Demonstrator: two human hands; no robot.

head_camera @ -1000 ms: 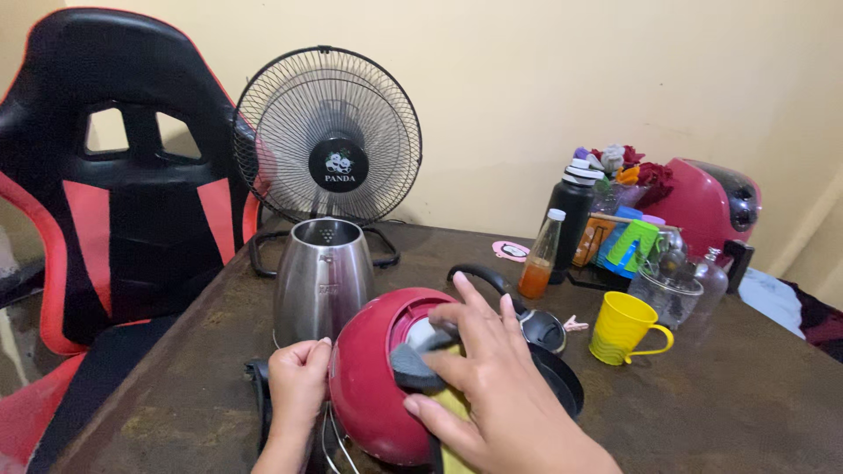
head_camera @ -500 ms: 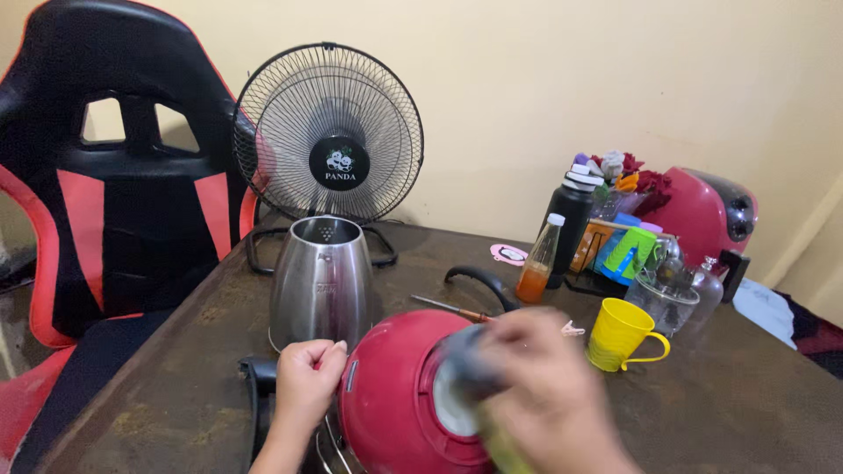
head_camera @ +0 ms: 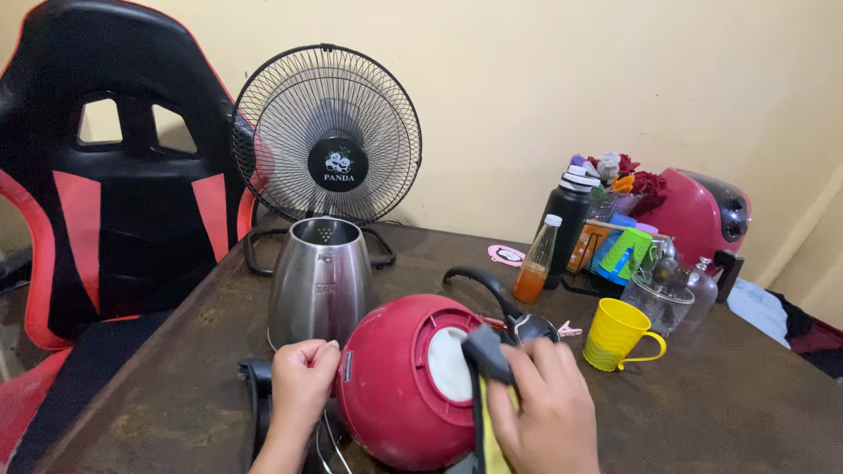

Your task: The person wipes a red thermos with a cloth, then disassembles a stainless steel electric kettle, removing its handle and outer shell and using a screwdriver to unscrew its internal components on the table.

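A round red appliance (head_camera: pixel 395 377) lies tilted on its side near the table's front edge, its white inner disc (head_camera: pixel 450 364) facing right. My left hand (head_camera: pixel 300 386) is closed on its left rim, beside a black handle (head_camera: pixel 256 399). My right hand (head_camera: pixel 540 412) presses a dark grey and yellow cloth (head_camera: pixel 486 386) against the right edge of the white disc. A steel kettle body (head_camera: pixel 318 281) stands upright just behind the red appliance.
A black table fan (head_camera: pixel 327 136) stands at the back against the wall. A yellow mug (head_camera: pixel 615 333), a glass jar (head_camera: pixel 659 298), an orange bottle (head_camera: pixel 536 263), a black flask (head_camera: pixel 566 219) and a red machine (head_camera: pixel 702 215) crowd the right. A red-and-black chair (head_camera: pixel 114 175) stands left.
My right hand slid from the top of the red appliance down to its right side with the cloth. The appliance has turned slightly, showing more of its white disc.
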